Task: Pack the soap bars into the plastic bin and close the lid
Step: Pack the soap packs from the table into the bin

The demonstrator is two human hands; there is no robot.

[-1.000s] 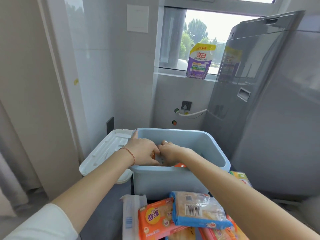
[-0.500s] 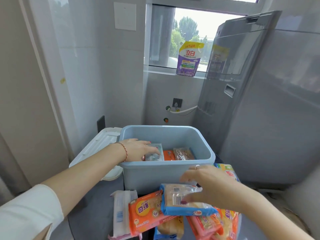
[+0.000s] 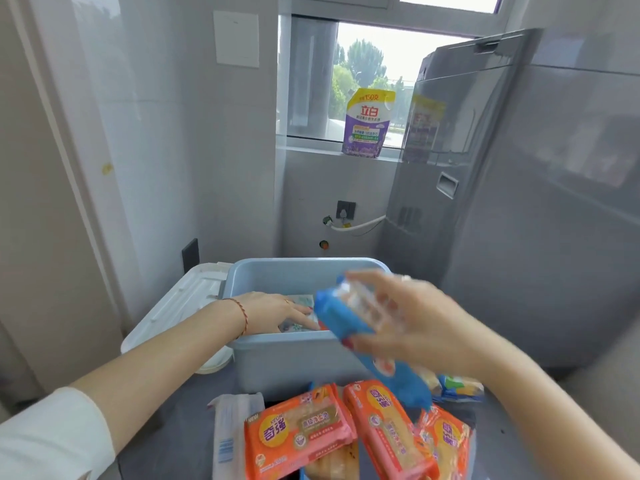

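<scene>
A light blue plastic bin (image 3: 287, 362) stands open in front of me. My left hand (image 3: 277, 311) reaches inside it, fingers flat on a pale wrapped soap bar (image 3: 301, 303). My right hand (image 3: 412, 317) holds a blue-wrapped soap pack (image 3: 349, 327) tilted in the air over the bin's near right rim. Orange soap packs (image 3: 298, 438) lie in a heap on the grey surface in front of the bin, with a white-wrapped bar (image 3: 228, 434) at their left. The bin's white lid (image 3: 180, 306) leans beside the bin on the left.
A grey washing machine (image 3: 519, 202) fills the right side, close behind the bin. A purple detergent pouch (image 3: 367, 123) stands on the window sill. A tiled wall and a door frame close in on the left. More soap packs (image 3: 457, 386) lie at the right of the heap.
My right hand left the bin, took the blue-wrapped pack from the heap and lifted it toward the bin. My left hand stayed inside the bin on the pale bar.
</scene>
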